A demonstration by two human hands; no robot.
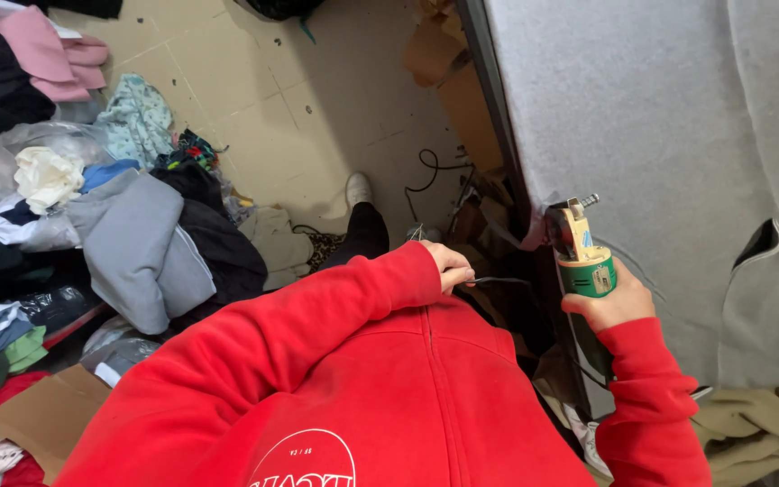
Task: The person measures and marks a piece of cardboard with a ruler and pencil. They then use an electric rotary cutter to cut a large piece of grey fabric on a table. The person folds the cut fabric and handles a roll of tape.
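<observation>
My right hand [608, 307] grips a green hand-held power cutter [581, 255] with a yellow guard and metal top, held upright at the edge of a grey fabric sheet [669, 135] spread on a table. My left hand [448, 264] is closed beside my chest, pinching a thin black cord [498, 280] that leads toward the tool. Both arms wear red sleeves.
A heap of clothes [137, 243] lies on the tiled floor [299, 99] at left, with bagged garments [20, 171] and cardboard [42, 415]. My shoe [358, 189] stands on the tiles. A black cable [430, 171] loops near the table's dark edge [498, 117]. A beige cloth [759, 433] hangs lower right.
</observation>
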